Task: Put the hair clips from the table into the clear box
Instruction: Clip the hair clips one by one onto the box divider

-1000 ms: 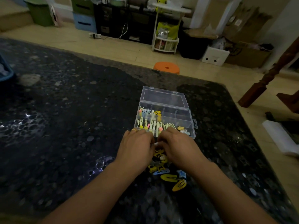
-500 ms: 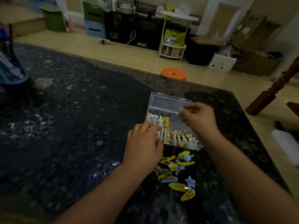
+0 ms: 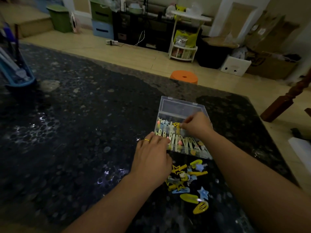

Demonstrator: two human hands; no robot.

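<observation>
A clear box (image 3: 182, 106) with its lid folded back stands on the dark table (image 3: 75, 132); several pale, yellow and blue hair clips lie in its compartments. My right hand (image 3: 196, 126) is over the box's back row, its fingertips pinching a yellow clip (image 3: 177, 125). My left hand (image 3: 152, 157), with a gold ring, rests at the box's near left corner, fingers touching its edge. A pile of yellow and blue hair clips (image 3: 186, 178) lies on the table just in front of the box, between my forearms.
An orange stool (image 3: 184, 77) stands on the floor past the table's far edge. A blue basket (image 3: 18, 76) sits at the table's left. Brown furniture legs (image 3: 286, 100) rise at the right. Shelves and boxes line the far wall.
My right hand lifted from the pile with a clip, moved up over the box and has now lowered into its back row. My left hand moved onto the box's near left corner.
</observation>
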